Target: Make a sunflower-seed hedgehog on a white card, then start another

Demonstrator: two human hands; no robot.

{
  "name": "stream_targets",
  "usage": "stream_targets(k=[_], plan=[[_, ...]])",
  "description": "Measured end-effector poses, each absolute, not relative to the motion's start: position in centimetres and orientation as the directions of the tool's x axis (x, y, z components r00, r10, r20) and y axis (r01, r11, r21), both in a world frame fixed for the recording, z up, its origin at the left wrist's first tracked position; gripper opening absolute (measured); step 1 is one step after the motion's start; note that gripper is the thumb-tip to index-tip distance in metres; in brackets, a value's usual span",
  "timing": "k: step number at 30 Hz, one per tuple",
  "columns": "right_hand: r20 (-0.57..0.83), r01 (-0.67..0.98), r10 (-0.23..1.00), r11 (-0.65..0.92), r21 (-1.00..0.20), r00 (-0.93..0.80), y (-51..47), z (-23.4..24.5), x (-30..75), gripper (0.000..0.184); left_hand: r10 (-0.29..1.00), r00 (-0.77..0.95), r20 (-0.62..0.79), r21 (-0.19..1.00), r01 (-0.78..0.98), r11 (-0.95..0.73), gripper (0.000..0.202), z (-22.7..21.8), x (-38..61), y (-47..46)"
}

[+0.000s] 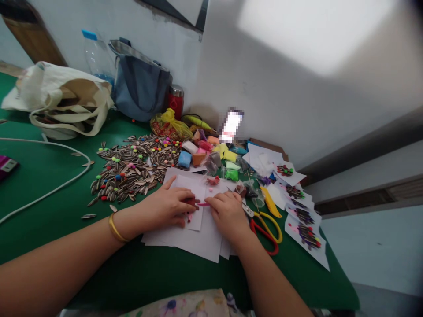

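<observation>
While the left hand [167,206] rests, fingers apart, the right hand [228,212] bunches its fingers, clamped or not I can't tell, at a magenta strip [203,204], probably light, soft and best pinched endwise, across a small sheet's [195,226] right edge.

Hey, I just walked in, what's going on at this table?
Someone is working by hand over white sheets. Their left hand is on a small sheet, fingers at a dark red piece, and their right hand is at one end of a pink strip. Scissors lie beside the right hand. Striped seeds are heaped to the left; seed-covered cards line the table's right side.
</observation>
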State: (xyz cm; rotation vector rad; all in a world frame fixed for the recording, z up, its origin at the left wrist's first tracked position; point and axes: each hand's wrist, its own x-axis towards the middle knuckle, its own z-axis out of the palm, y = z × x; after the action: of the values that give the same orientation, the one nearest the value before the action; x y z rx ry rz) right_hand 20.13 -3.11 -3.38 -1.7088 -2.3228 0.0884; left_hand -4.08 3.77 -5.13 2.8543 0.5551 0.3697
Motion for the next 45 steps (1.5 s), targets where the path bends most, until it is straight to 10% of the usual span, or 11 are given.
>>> stream_targets(k=[45], plan=[[0.127,0.915,0.929,0.366,-0.169,-0.348,-3.5,-3.3,19.9,0.018,0.406,0.895,0.187,0.234,0.361,-0.903,0.041,-3.9,-3.7,2.9]])
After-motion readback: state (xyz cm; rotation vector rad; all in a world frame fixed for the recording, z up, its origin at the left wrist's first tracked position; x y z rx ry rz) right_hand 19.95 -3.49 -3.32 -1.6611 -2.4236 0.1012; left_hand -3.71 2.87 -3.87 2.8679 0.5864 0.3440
